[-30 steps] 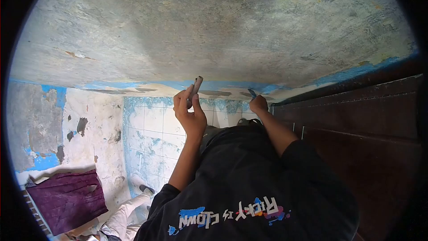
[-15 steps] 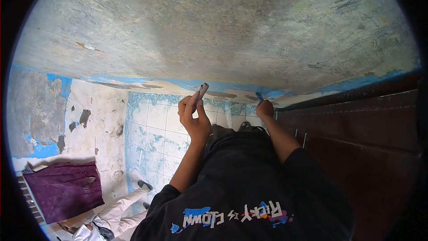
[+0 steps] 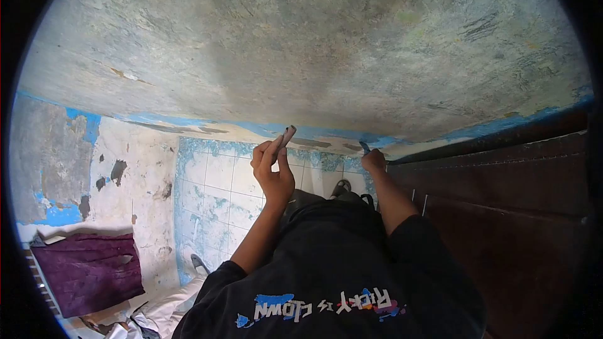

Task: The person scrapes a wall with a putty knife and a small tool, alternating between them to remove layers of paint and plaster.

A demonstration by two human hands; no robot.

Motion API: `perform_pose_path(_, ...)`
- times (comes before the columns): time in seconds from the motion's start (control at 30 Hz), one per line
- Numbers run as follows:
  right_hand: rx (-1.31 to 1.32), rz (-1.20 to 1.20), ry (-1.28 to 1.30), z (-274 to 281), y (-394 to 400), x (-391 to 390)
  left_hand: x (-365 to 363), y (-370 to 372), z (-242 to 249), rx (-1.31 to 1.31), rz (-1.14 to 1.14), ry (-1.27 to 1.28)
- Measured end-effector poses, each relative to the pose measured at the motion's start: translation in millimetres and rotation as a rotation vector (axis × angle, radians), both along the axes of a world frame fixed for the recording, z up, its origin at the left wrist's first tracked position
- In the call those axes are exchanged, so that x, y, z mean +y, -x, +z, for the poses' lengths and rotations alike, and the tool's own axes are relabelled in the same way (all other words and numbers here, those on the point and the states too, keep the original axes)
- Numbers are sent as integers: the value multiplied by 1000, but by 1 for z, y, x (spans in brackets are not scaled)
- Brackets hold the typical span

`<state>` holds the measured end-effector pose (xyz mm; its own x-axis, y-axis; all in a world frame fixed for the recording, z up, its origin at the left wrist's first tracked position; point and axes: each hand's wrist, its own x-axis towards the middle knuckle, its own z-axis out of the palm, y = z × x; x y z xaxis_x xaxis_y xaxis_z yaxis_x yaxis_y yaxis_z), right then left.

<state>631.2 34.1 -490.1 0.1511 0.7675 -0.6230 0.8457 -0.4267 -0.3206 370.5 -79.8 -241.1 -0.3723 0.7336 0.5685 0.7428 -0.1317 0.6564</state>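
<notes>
A: Nearest is the black shirt. And past it, what does the left hand have?
B: A stick, pinched narrowly between thumb and fingers, its far end poking out toward the wall.
A: Heavy?
B: Probably light and stiff, hardly slippery. The middle looks the best place to hold it; whether it is fragile is hard to judge.
A: And the right hand?
B: Closed around a small blue tool, close by the wall's low blue strip. Contact can't be told. It should be light and firm, best gripped at the end in the fist.
A: Their looks?
B: The stick is slim, pale greyish-pink, with a dark spot at its tip. The tool shows only a short blue piece; the fist hides the rest.
A: Beyond them?
B: The wall is grey and scuffed, with white tiles stained blue below. A brown door stands to the right. Off left are another person's pale trousers and a purple cloth.
</notes>
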Motion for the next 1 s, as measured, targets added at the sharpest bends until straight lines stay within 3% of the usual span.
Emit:
perform_pose_path(0.2,-106,17,22,-10,2,23,-1,14,-6,-15,-23,35)
perform_pose_path(0.33,-77,-78,158,-29,18,-2,-16,36,-3,-79,-28,103)
perform_pose_path(0.43,-236,91,55,-22,32,-37,-15,63,-2,-118,-37,94)
perform_pose_path(0.47,-187,-115,92,-20,33,-49,-16,71,1,-147,-37,120)
perform_pose_path(0.57,-250,-56,189,-109,23,-64,-18,95,-4,-168,-87,143)
perform_pose_path(0.67,-288,-32,93,-94,42,-74,-20,118,-4,-190,-163,155)
perform_pose_path(0.73,-195,-273,67,-17,76,-87,-19,135,-8,-170,-212,153)
perform_pose_path(0.77,-147,-392,54,12,91,-93,-17,144,-13,-230,-229,193)
perform_pose_path(0.83,-91,-405,-6,-15,104,-112,-13,161,-29,-354,-254,279)
perform_pose_path(0.93,17,-416,-132,-25,125,-151,-7,183,-49,-880,-411,565)
perform_pose_path(1.0,96,-478,-204,-23,140,-172,-8,189,-47,-939,-435,676)
